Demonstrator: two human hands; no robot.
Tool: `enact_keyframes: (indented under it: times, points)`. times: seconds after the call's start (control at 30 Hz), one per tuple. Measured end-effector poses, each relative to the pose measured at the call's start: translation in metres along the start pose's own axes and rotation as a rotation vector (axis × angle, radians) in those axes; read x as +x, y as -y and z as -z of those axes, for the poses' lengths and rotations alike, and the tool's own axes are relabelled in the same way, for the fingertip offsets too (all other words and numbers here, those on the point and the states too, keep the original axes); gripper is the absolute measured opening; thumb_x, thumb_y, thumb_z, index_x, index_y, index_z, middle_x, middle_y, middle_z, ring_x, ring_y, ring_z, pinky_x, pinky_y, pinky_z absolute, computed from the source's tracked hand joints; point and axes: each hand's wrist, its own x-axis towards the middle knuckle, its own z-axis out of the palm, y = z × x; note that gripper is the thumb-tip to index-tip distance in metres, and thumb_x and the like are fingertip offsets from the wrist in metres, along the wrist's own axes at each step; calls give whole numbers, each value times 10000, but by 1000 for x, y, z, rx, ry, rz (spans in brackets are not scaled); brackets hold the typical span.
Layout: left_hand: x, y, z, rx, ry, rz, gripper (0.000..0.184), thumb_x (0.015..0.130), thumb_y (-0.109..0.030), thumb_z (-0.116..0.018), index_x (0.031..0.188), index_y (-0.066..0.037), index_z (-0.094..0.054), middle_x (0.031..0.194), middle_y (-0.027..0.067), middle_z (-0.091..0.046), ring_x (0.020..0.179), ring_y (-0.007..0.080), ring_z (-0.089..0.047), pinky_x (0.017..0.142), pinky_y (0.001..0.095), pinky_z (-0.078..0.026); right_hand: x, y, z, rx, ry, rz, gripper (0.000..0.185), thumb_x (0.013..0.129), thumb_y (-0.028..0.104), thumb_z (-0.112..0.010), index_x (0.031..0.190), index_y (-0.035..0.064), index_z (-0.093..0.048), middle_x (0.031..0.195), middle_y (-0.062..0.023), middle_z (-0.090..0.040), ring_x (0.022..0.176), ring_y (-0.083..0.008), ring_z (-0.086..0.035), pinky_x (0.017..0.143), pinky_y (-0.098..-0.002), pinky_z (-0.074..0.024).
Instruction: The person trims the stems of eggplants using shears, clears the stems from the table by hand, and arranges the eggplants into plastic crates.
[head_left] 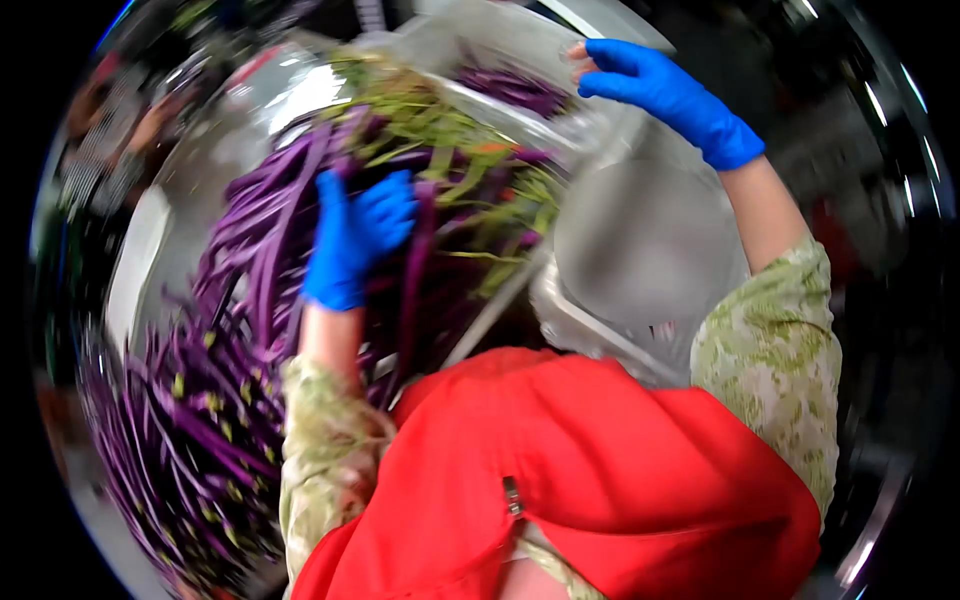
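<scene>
My left hand [358,238], in a blue glove, is over a heap of long purple vegetable stalks [270,225]. Its thumb stands apart from the half-bent fingers, and I see nothing held between them. Higher up on the right, my right hand [655,95], also blue-gloved, reaches over the corner of a white bin [475,100] with purple stalks in it. Its fingers are stretched out with a gap between them, and bare skin shows at the tips. Thin green stems and trimmings [420,125] lie between the two hands. Motion blurs the hands and stalks.
A bundle of purple stalks with yellow-green buds [205,430] lies at lower left. On the right stands a pale, plastic-lined container [650,240]. Clear plastic [300,95] glints at upper left. Beyond the left edge, another person's arm [150,125] shows, blurred.
</scene>
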Motion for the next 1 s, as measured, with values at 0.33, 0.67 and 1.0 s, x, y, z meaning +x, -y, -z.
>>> enact_keyframes:
  times: [0.33, 0.67, 1.0]
  points:
    - [-58, -59, 64, 557, -275, -182, 385, 978, -231, -398, 1312, -40, -395, 1131, 106, -575, 785, 126, -541, 649, 218, -429, -275, -347, -99, -115, 497, -862, 253, 782, 235, -600, 932, 35, -636, 793, -121, -630, 621, -235, -597, 597, -356, -505]
    - [-74, -46, 21, 512, -423, -58, 460, 982, -379, -360, 1234, -27, -514, 1204, 103, -588, 1083, 224, -571, 969, 391, -428, -322, -351, -249, -655, 329, -347, 438, 724, 177, -587, 1131, 29, -521, 968, -132, -577, 908, -304, -567, 747, -422, -439]
    - [-54, -15, -9, 510, -550, -224, 511, 986, -393, -336, 1302, -12, -464, 930, 59, -643, 789, 143, -571, 759, 279, -459, -338, -356, -291, -817, 90, -326, 408, 818, 145, -474, 1214, 45, -467, 940, -134, -546, 867, -284, -551, 761, -416, -398]
